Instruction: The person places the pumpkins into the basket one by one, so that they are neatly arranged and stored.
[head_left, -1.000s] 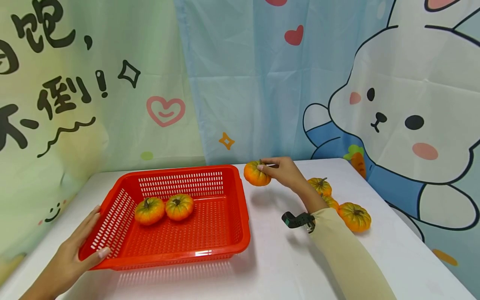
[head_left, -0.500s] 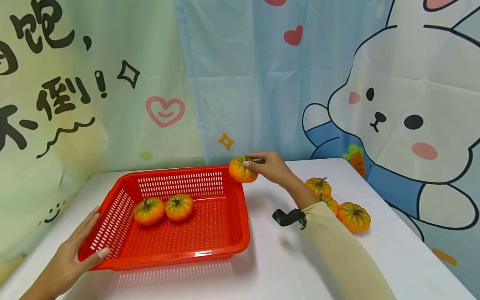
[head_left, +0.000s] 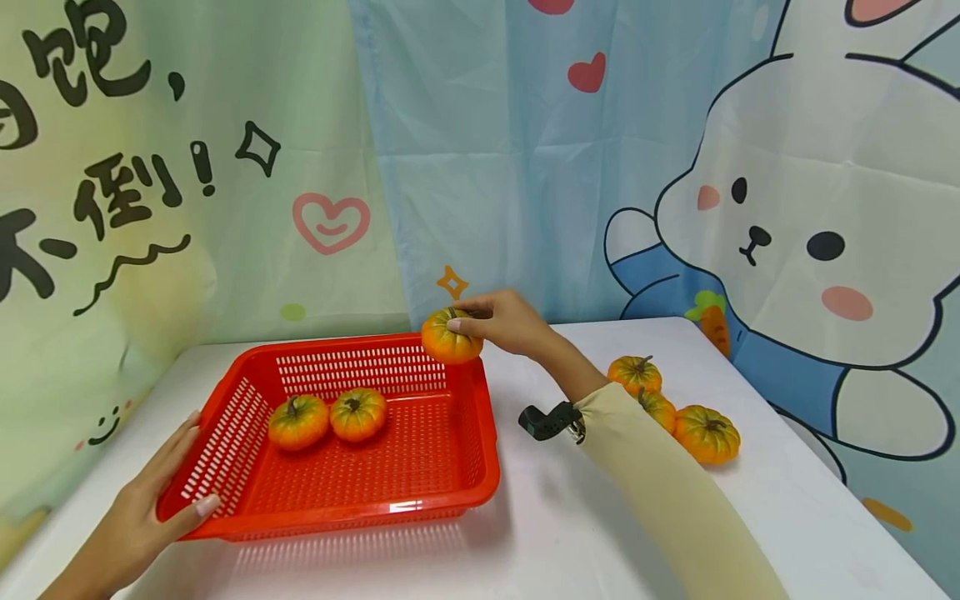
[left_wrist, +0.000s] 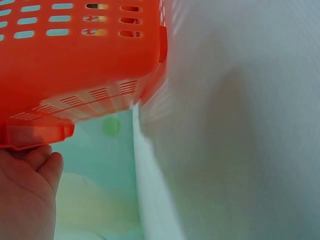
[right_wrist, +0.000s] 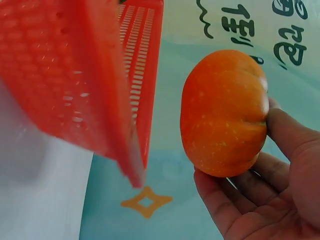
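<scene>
My right hand pinches a small orange pumpkin by its top, thumb in front and fingers behind. That pumpkin hangs over the back right corner of the red plastic basket. From the right wrist view, the pumpkin shows its smooth orange underside beside the basket wall. Two more pumpkins sit side by side inside the basket, one on the left and one to its right. My left hand grips the basket's left front corner, thumb over the rim; its fingertips show under the rim in the left wrist view.
Three other pumpkins lie grouped on the white table at the right: a back one, a middle one partly behind my sleeve, and a front one. A printed curtain hangs behind the table.
My right hand has carried the pumpkin leftward and slightly up, from right of the basket to over its back right corner. My left hand and the basket have stayed put.
</scene>
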